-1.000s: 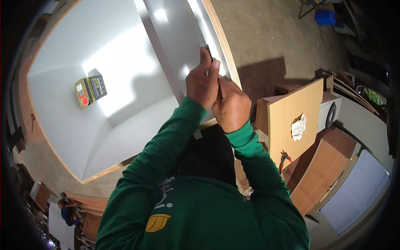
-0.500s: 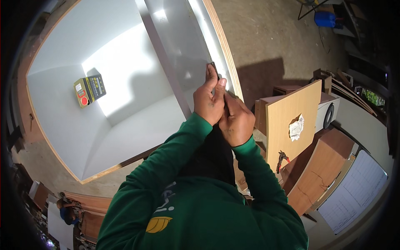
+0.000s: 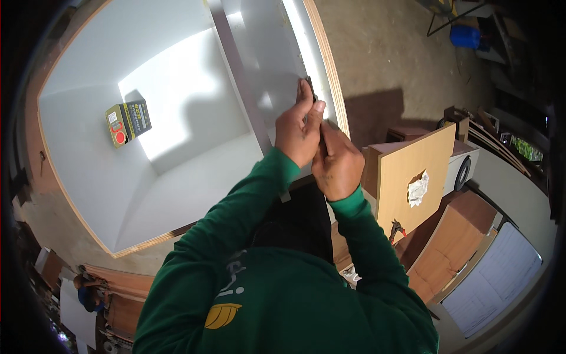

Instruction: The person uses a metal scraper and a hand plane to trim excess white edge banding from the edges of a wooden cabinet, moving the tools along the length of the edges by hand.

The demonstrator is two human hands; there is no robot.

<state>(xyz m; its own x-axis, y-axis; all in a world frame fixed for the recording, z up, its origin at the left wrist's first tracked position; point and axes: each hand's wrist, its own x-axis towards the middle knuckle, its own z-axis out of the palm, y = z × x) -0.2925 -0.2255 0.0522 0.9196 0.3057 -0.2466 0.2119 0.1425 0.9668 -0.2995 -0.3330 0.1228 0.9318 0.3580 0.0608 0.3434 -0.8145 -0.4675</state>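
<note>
Both hands are together at the right side of a large white-lined cabinet (image 3: 191,212) with bare plywood edges. My left hand (image 3: 296,137) is closed around a thin dark flat bar (image 3: 311,87), its fingers and thumb near the far end. Behind it, my right hand (image 3: 339,165) is closed on the same bar close to the near end. The bar rests along the inner face of the plywood side panel (image 3: 330,71). Most of it is hidden by my fingers, so its exact kind cannot be made out.
A yellow-and-black square can (image 3: 128,123) lies inside the cabinet, left of a grey divider (image 3: 239,76). To the right, a light wooden board (image 3: 395,177) bears crumpled white paper (image 3: 418,190) and red-handled pliers (image 3: 397,229). Another person (image 3: 89,293) is at the lower left.
My hands and the bar have shifted slightly away from me along the side panel, still gripping it. The view has moved a little, so the surroundings sit slightly differently.
</note>
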